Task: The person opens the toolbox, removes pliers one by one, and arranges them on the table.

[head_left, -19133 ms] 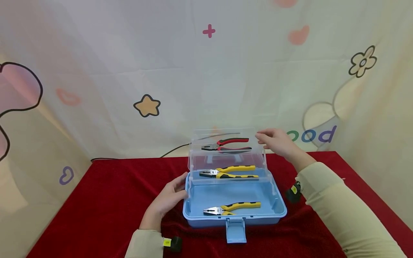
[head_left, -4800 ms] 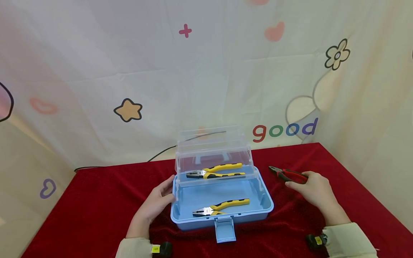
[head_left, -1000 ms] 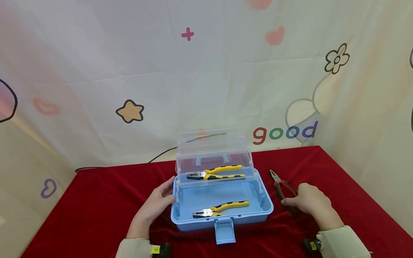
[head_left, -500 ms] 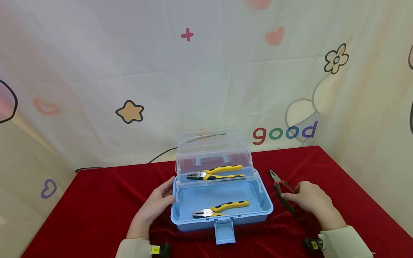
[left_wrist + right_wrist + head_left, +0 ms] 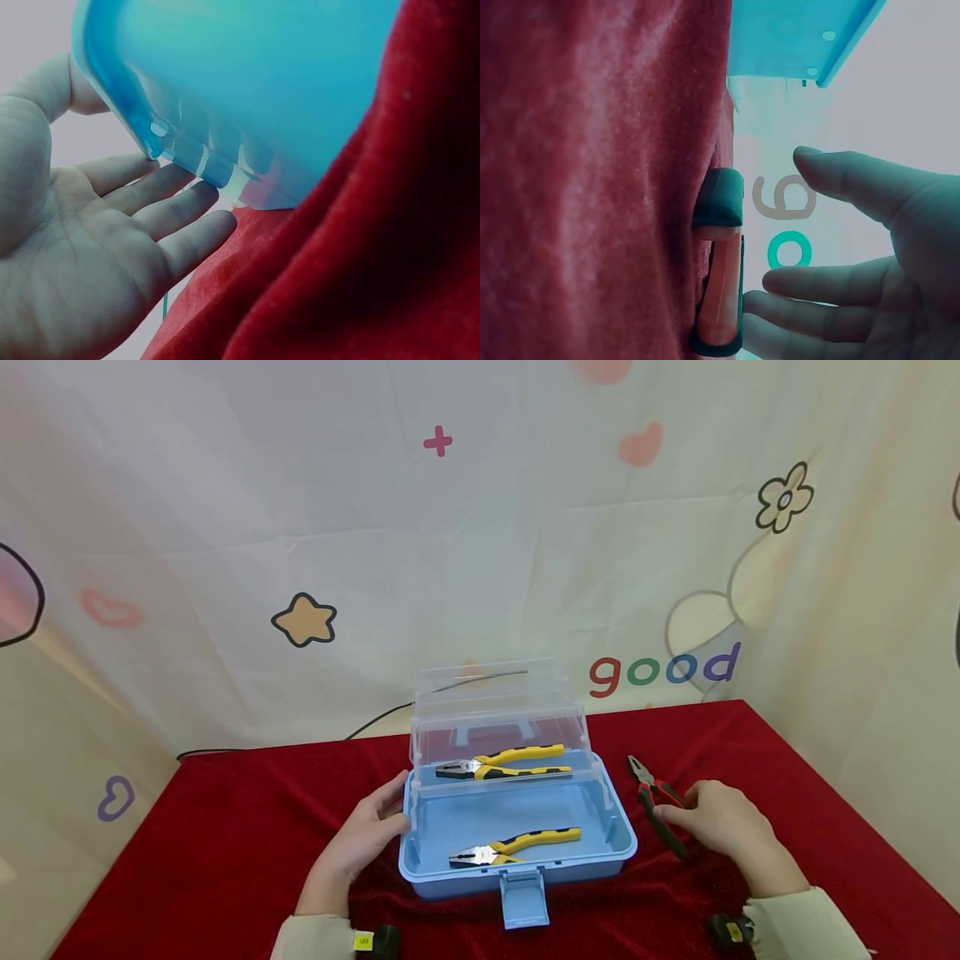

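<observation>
Red-and-black pliers (image 5: 657,802) lie on the red cloth right of the blue toolbox (image 5: 517,870). My right hand (image 5: 723,818) hovers just over their handles, thumb and fingers apart; the right wrist view shows a gap between the thumb and the handle ends (image 5: 721,262). My left hand (image 5: 360,835) rests at the toolbox's left side, fairly straight fingers against its outer wall (image 5: 247,90) and the thumb by the rim. Yellow-and-black pliers (image 5: 502,763) sit behind the clear raised tray, and a second yellow-and-black pair (image 5: 513,847) lies at the toolbox's front, one handle mostly hidden by the front wall.
The toolbox's clear lid (image 5: 487,693) stands raised at the back, and its blue latch (image 5: 524,900) hangs down in front. A dark cable (image 5: 378,718) runs behind the table along the patterned curtain (image 5: 465,568). Red cloth (image 5: 247,827) covers the table.
The red-and-black pliers came out of the toolbox's upper part onto the cloth, then were turned and drawn nearer. Over the last second my right hand has loosened from their handles. My left hand stayed put.
</observation>
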`<state>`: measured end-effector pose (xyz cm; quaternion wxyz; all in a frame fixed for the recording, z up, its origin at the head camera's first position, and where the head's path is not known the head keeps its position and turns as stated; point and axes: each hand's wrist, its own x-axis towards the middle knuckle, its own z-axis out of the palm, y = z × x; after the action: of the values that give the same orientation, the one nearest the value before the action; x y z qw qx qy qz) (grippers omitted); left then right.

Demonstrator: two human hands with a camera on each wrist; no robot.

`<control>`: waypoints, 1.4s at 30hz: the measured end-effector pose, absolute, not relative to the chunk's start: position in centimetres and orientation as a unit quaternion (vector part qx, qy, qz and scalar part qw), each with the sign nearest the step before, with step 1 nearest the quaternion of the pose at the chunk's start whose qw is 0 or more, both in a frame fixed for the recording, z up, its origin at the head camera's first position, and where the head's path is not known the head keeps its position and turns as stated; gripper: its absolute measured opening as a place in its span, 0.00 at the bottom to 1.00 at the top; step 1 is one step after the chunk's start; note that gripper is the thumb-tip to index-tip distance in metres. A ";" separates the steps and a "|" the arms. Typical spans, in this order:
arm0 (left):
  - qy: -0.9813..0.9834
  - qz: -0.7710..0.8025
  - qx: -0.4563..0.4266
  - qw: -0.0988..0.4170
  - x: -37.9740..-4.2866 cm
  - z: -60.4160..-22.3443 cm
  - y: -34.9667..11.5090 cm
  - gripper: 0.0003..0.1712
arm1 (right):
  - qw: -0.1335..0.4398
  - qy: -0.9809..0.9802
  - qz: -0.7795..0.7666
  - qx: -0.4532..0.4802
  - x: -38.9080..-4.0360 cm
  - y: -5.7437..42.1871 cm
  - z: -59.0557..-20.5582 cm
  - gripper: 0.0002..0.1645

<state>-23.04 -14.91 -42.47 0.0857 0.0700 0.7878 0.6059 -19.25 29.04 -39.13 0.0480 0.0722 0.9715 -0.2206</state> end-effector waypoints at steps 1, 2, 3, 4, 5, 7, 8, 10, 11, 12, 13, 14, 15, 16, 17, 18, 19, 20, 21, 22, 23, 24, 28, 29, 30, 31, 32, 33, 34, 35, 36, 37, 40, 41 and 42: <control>0.787 0.607 0.071 0.086 -23.0 -42.5 -14.9 0.47 | 0.046 0.972 -0.221 0.069 -19.3 29.0 -39.1 0.38; 0.786 0.608 0.070 0.087 -23.0 -42.5 -14.9 0.47 | 0.043 0.972 -0.221 0.066 -19.3 29.0 -39.1 0.39; 0.785 0.610 0.069 0.087 -23.1 -42.5 -14.9 0.47 | 0.042 0.972 -0.222 0.064 -19.3 29.0 -39.1 0.39; 0.783 0.611 0.071 0.087 -23.1 -42.5 -14.9 0.47 | 0.040 0.972 -0.223 0.062 -19.3 29.0 -39.1 0.40; 0.782 0.612 0.071 0.088 -23.1 -42.6 -14.9 0.47 | 0.038 0.972 -0.224 0.060 -19.3 29.0 -39.0 0.41; 0.779 0.616 0.071 0.089 -23.1 -42.6 -14.9 0.47 | 0.037 0.971 -0.228 0.058 -19.3 29.0 -38.9 0.42; 0.778 0.618 0.071 0.090 -23.1 -42.6 -14.8 0.47 | 0.037 0.971 -0.230 0.058 -19.2 29.0 -38.9 0.43; 0.777 0.619 0.074 0.090 -23.2 -42.7 -14.7 0.46 | 0.035 0.970 -0.232 0.057 -19.1 29.1 -38.9 0.44; 0.777 0.619 0.073 0.090 -23.2 -42.7 -14.6 0.46 | 0.033 0.970 -0.234 0.057 -19.1 29.1 -38.9 0.44; 0.777 0.618 0.073 0.090 -23.2 -42.8 -14.5 0.46 | 0.031 0.970 -0.234 0.055 -19.0 29.1 -38.9 0.44; 0.779 0.616 0.073 0.090 -23.2 -42.8 -14.4 0.46 | 0.027 0.970 -0.234 0.052 -18.9 29.1 -38.9 0.44; 0.780 0.615 0.074 0.090 -23.2 -42.9 -14.4 0.46 | 0.023 0.971 -0.234 0.049 -18.9 29.1 -39.0 0.44; 0.782 0.613 0.075 0.090 -23.2 -42.9 -14.3 0.46 | 0.017 0.971 -0.233 0.045 -18.8 29.1 -39.0 0.44; 0.782 0.612 0.074 0.090 -23.2 -43.0 -14.3 0.46 | 0.012 0.972 -0.233 0.042 -18.8 29.1 -39.1 0.44; 0.783 0.611 0.074 0.090 -23.1 -43.0 -14.3 0.46 | 0.007 0.972 -0.233 0.038 -18.8 29.0 -39.0 0.44; 0.783 0.611 0.074 0.090 -23.1 -43.0 -14.3 0.47 | 0.002 0.972 -0.232 0.035 -18.8 29.0 -39.0 0.44; 0.783 0.612 0.073 0.090 -23.1 -43.0 -14.3 0.46 | -0.003 0.972 -0.232 0.032 -18.8 28.9 -39.0 0.44; 0.781 0.613 0.073 0.091 -23.1 -42.9 -14.3 0.46 | -0.008 0.973 -0.231 0.030 -18.8 28.8 -38.9 0.44; 0.781 0.613 0.073 0.091 -23.1 -42.9 -14.4 0.46 | -0.013 0.973 -0.230 0.029 -18.9 28.8 -38.8 0.43; 0.782 0.613 0.072 0.090 -23.0 -42.9 -14.4 0.46 | -0.018 0.973 -0.230 0.027 -18.9 28.7 -38.7 0.43; 0.782 0.612 0.072 0.090 -23.0 -42.8 -14.4 0.46 | -0.023 0.973 -0.229 0.024 -19.0 28.6 -38.6 0.43; 0.783 0.612 0.072 0.090 -23.0 -42.8 -14.5 0.46 | -0.028 0.973 -0.228 0.022 -19.0 28.5 -38.5 0.43; 0.783 0.612 0.074 0.087 -22.9 -42.6 -14.6 0.45 | -0.044 0.973 -0.227 0.007 -19.3 28.1 -38.1 0.41; 0.781 0.614 0.074 0.086 -22.9 -42.5 -14.7 0.45 | -0.047 0.973 -0.228 0.004 -19.3 28.0 -38.0 0.41; 0.780 0.615 0.075 0.086 -22.9 -42.5 -14.7 0.45 | -0.048 0.972 -0.228 0.001 -19.3 27.9 -37.9 0.40; 0.779 0.617 0.076 0.085 -22.9 -42.5 -14.7 0.45 | -0.048 0.972 -0.230 -0.001 -19.3 27.8 -37.7 0.40; 0.778 0.618 0.076 0.085 -22.9 -42.5 -14.8 0.45 | -0.049 0.972 -0.231 -0.003 -19.4 27.7 -37.6 0.40; 0.776 0.620 0.076 0.085 -22.9 -42.5 -14.8 0.44 | -0.050 0.971 -0.232 -0.006 -19.4 27.7 -37.5 0.40; 0.775 0.621 0.076 0.086 -22.9 -42.5 -14.9 0.44 | -0.051 0.971 -0.234 -0.007 -19.4 27.6 -37.4 0.41; 0.774 0.622 0.076 0.086 -22.9 -42.5 -14.9 0.44 | -0.051 0.971 -0.235 -0.009 -19.4 27.5 -37.3 0.41; 0.774 0.623 0.076 0.086 -22.9 -42.5 -14.9 0.44 | -0.053 0.970 -0.236 -0.011 -19.4 27.4 -37.1 0.41; 0.774 0.623 0.076 0.086 -22.9 -42.5 -15.0 0.44 | -0.055 0.970 -0.237 -0.013 -19.4 27.3 -37.0 0.41; 0.773 0.624 0.074 0.085 -22.9 -42.5 -15.0 0.44 | -0.061 0.969 -0.237 -0.020 -19.4 27.0 -36.7 0.40; 0.773 0.624 0.073 0.085 -22.9 -42.5 -15.0 0.44 | -0.063 0.969 -0.238 -0.021 -19.4 26.9 -36.6 0.40; 0.773 0.624 0.072 0.085 -22.9 -42.5 -15.0 0.44 | -0.064 0.969 -0.238 -0.023 -19.4 26.9 -36.5 0.39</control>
<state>-22.86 -15.03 -42.53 0.0850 0.0722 0.7731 0.6243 -19.42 26.86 -36.45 -0.0642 -0.0226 0.9689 -0.2379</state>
